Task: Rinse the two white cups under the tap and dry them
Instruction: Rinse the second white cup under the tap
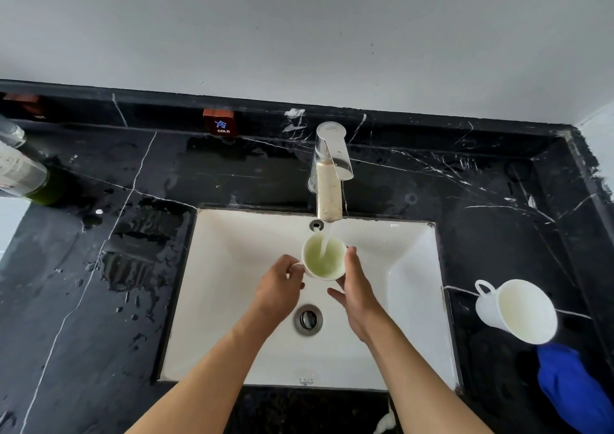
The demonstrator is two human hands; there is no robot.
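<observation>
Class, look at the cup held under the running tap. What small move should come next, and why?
Probably tip the cup and empty it into the sink: it holds greenish water, the left hand pinches its handle, the right hand touches its side.

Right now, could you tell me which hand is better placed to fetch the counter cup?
The right hand: the counter cup sits to its right, and the left hand grips the other cup under the tap.
</observation>
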